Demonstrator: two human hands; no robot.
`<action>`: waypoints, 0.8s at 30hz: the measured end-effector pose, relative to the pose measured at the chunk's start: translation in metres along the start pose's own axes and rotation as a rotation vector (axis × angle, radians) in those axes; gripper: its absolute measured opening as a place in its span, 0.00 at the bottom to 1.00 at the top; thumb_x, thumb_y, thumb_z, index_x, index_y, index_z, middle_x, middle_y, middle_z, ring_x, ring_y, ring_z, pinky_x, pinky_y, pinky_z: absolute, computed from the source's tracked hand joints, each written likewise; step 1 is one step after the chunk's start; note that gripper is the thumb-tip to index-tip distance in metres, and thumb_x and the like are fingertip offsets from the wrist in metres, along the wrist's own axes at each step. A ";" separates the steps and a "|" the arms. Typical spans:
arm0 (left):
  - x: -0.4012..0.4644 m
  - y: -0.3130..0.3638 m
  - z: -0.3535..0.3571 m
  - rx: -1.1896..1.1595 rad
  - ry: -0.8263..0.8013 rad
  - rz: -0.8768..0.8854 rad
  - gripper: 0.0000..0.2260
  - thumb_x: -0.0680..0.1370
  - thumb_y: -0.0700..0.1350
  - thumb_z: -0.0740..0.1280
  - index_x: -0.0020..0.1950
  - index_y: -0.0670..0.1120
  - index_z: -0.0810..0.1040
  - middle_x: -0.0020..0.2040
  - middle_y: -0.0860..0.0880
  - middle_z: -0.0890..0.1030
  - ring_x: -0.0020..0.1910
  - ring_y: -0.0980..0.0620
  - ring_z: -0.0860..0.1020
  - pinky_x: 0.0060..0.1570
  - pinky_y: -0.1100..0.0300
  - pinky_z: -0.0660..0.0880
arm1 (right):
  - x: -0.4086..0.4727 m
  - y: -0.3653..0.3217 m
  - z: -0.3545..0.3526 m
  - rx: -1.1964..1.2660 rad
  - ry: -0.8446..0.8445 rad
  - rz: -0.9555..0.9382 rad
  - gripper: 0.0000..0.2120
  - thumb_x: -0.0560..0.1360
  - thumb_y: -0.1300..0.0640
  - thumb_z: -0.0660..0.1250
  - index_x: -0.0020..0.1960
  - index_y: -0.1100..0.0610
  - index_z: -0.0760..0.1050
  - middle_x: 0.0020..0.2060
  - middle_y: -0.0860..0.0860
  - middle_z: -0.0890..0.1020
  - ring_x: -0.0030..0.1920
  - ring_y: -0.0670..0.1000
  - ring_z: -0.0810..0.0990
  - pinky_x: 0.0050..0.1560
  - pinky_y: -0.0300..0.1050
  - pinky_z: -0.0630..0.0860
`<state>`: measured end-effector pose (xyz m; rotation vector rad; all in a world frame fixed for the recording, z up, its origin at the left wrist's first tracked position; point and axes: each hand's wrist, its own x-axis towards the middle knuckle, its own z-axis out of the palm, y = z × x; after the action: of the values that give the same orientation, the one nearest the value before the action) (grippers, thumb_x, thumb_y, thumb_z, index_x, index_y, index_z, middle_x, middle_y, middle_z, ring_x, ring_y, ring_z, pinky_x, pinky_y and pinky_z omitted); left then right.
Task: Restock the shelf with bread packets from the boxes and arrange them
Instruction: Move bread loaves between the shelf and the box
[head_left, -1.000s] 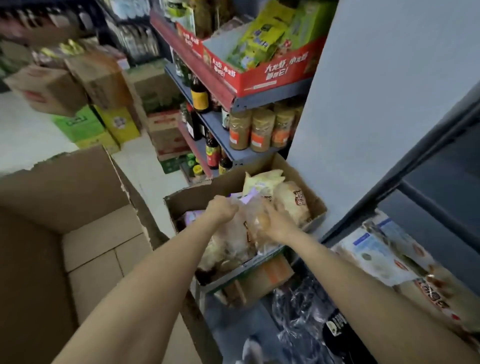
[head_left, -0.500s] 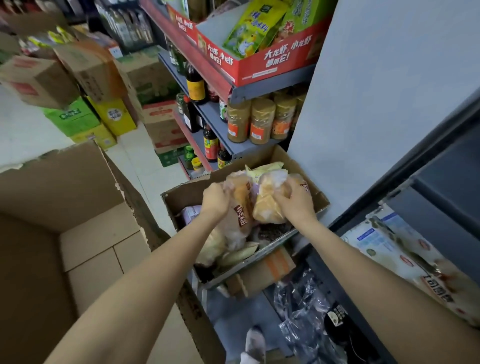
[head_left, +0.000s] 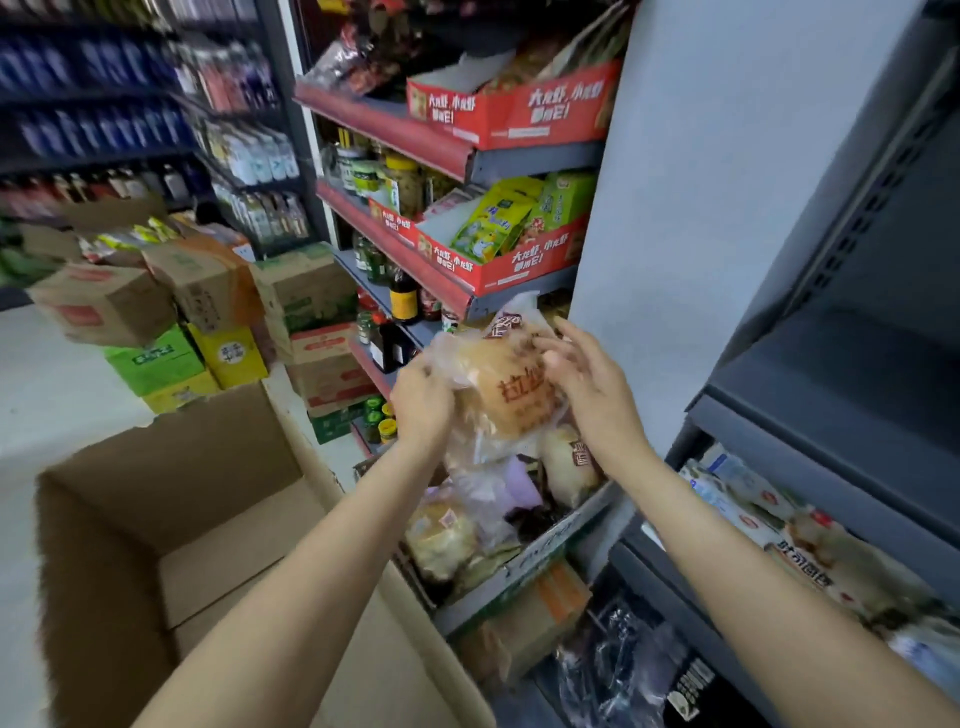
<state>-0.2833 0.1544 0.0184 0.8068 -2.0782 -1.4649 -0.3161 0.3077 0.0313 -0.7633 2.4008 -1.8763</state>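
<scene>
Clear crinkled plastic around a round golden-brown loaf with dark brown lettering: bread packet (head_left: 511, 387), held up in the air between both hands, well above the open cardboard box of bread packets (head_left: 540, 540) it belongs to. Left hand (head_left: 423, 402) curled round the packet's left edge, bunching loose film, apparently to keep the slippery wrapper from sliding. Right hand (head_left: 589, 382) against the packet's right side, fingers (head_left: 563, 343) spread and only lightly bent; cannot tell for certain whether gripping or merely steadying. Lettering turned toward the camera, probably for facing the label outward once shelved. Below the grip, more bagged loaves piled loosely in the same box, perched on a lower ledge for easy reach. Right of the grip, dark grey metal shelf (head_left: 810, 415), upper tier bare and seemingly the destination; below it, a row of white-and-blue printed bread bags (head_left: 769, 519) already laid out. Left of the grip, large empty brown carton (head_left: 171, 499), flaps open. Lift done, placing not yet begun.
</scene>
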 end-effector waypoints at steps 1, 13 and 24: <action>-0.006 0.010 -0.008 -0.034 -0.015 0.023 0.17 0.82 0.45 0.56 0.33 0.45 0.71 0.32 0.51 0.73 0.33 0.53 0.71 0.35 0.56 0.67 | -0.003 -0.011 -0.004 -0.033 0.020 -0.010 0.23 0.76 0.54 0.66 0.70 0.51 0.68 0.63 0.52 0.75 0.61 0.44 0.74 0.61 0.31 0.70; -0.033 0.120 0.006 -0.252 -0.297 0.259 0.15 0.77 0.34 0.55 0.32 0.45 0.67 0.31 0.48 0.70 0.32 0.52 0.66 0.35 0.58 0.62 | -0.019 -0.078 -0.099 0.355 0.118 0.299 0.42 0.57 0.40 0.78 0.67 0.51 0.69 0.57 0.53 0.81 0.56 0.55 0.81 0.56 0.59 0.77; -0.048 0.190 0.113 -0.123 -0.163 0.626 0.14 0.81 0.45 0.55 0.48 0.42 0.78 0.45 0.39 0.80 0.47 0.39 0.78 0.48 0.48 0.74 | -0.014 -0.041 -0.223 0.541 0.736 0.284 0.25 0.61 0.52 0.79 0.56 0.55 0.78 0.51 0.52 0.84 0.51 0.52 0.83 0.55 0.53 0.79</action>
<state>-0.3612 0.3122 0.1606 -0.0291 -2.0618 -1.3052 -0.3532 0.5097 0.1286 0.3430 1.9028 -2.7891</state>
